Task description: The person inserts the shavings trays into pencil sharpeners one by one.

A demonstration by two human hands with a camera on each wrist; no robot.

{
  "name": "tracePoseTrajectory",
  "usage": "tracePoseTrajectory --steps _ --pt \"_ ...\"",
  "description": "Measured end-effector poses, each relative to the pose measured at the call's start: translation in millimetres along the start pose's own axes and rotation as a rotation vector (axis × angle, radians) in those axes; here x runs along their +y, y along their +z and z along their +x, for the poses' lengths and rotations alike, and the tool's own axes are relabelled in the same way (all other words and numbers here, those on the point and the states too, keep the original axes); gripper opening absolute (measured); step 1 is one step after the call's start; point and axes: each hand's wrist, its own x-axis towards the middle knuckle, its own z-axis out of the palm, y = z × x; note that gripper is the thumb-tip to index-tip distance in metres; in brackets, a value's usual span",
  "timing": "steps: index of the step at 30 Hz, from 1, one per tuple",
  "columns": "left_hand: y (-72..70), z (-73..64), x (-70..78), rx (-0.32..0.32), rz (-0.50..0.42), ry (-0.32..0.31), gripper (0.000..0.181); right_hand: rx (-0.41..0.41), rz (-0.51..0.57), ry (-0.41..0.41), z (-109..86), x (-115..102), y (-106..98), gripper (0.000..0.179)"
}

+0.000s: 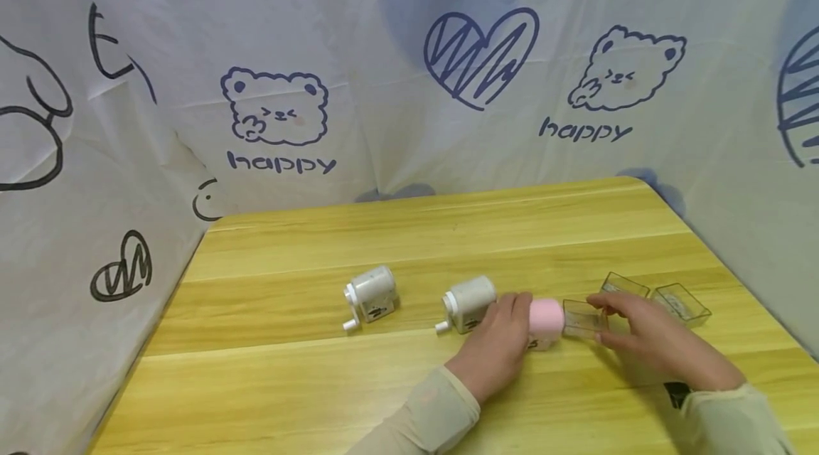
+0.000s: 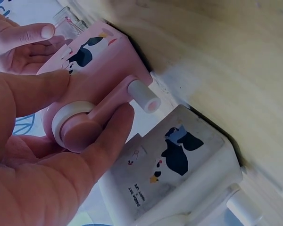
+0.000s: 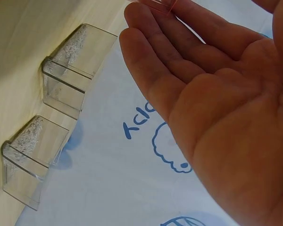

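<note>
My left hand [image 1: 495, 348] grips a pink pencil sharpener [image 1: 546, 316] at its crank end. In the left wrist view, thumb and fingers lie around the white ring and pink crank of that sharpener [image 2: 96, 66]. Just to its right, my right hand [image 1: 665, 345] pinches a clear plastic shavings drawer [image 1: 581, 320] between thumb and fingers. The drawer is beside the sharpener's end; whether any of it sits inside cannot be told. A white pencil sharpener [image 1: 472, 301] stands directly left of my left hand, its crank facing left.
Another white pencil sharpener [image 1: 373, 291] stands farther left on the wood-grain table [image 1: 288, 384]. Two more clear drawers [image 3: 68, 70] with pale shavings lie behind and beside my right hand. A printed white cloth [image 1: 377, 85] hangs behind the table.
</note>
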Motion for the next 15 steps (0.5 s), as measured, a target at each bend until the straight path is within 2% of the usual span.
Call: tracePoseTrajectory --steps 6,10,15 --pt "1.8 2.8 -0.5 0.02 0.025 0.023 0.043 0.031 -0.027 -0.048 4.3 0.1 3.9 0.053" --pt "4.0 3.8 -1.3 0.031 0.027 0.027 0.042 0.052 0.0 -0.087 5.8 1.8 9.5 0.051" --pt "4.1 4.3 -1.0 0.027 0.019 0.019 0.041 0.056 0.024 -0.091 6.7 2.3 12.6 0.051"
